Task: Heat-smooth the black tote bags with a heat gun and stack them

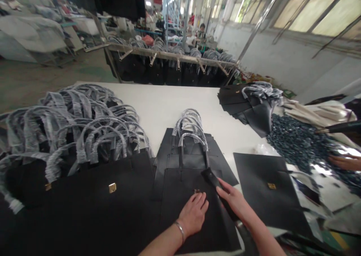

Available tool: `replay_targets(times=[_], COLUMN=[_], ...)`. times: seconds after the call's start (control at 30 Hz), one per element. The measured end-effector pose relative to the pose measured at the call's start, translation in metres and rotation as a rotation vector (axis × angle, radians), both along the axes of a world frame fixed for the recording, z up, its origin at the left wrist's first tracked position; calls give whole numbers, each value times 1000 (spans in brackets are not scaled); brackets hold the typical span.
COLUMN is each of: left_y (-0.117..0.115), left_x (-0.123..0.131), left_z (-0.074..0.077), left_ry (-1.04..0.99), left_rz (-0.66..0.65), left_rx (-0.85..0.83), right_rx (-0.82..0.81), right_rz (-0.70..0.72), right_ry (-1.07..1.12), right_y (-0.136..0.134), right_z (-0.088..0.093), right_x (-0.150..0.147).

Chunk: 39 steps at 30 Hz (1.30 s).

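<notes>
A black bag panel [180, 218] with a small gold clasp [196, 191] lies in front of me, on top of a stack of similar panels. My left hand [193, 214], with a bracelet at its wrist, rests palm down on the panel, fingertips just below the clasp. My right hand [232, 197] is closed around a long black tool [210, 176] with a wide flat end; its exact kind is unclear. The tool slants over the panel's right side. A plastic-wrapped handle [194, 135] arches up from the panel's far edge.
Black bags with wrapped handles [70, 113] crowd the left. To the right lie another black panel [259, 203], a fanned stack [245, 101] and a heap of small dark pieces [299, 147]. Another person's hand [345, 162] shows at the right edge. A metal rack [169, 54] stands beyond the table.
</notes>
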State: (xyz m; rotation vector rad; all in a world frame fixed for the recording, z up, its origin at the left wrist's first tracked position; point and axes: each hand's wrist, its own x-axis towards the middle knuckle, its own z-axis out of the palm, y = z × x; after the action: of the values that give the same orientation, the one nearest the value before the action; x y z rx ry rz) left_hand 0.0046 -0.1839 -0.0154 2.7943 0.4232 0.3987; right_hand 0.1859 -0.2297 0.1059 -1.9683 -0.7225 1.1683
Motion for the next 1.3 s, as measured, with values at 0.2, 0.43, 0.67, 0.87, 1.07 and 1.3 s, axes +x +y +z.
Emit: replay_targets(times=[0.2, 0.43, 0.67, 0.87, 1.07, 1.3], left_y=[0, -4, -3, -3, -3, -3], left_x=[3, 9, 8, 8, 8, 6], left_z=[-6, -22, -18, -20, -17, -18], left_ry=[-10, 4, 14, -12, -20, -9], left_rz=[-39, -109, -87, -79, -54, -48], left_rx=[-52, -69, -60, -135, -113, -47], right_rx=[-105, -6, -10, -78, -44, -75], right_rz=[191, 355, 393, 440, 415, 438], right_ry=[44, -87, -141, -134, -54, 40], right_y=[-8, 24, 56, 44, 71, 112], right_z=[1, -16, -25, -19, -16, -13], right_x=[-40, -62, -72, -62, -72, -93])
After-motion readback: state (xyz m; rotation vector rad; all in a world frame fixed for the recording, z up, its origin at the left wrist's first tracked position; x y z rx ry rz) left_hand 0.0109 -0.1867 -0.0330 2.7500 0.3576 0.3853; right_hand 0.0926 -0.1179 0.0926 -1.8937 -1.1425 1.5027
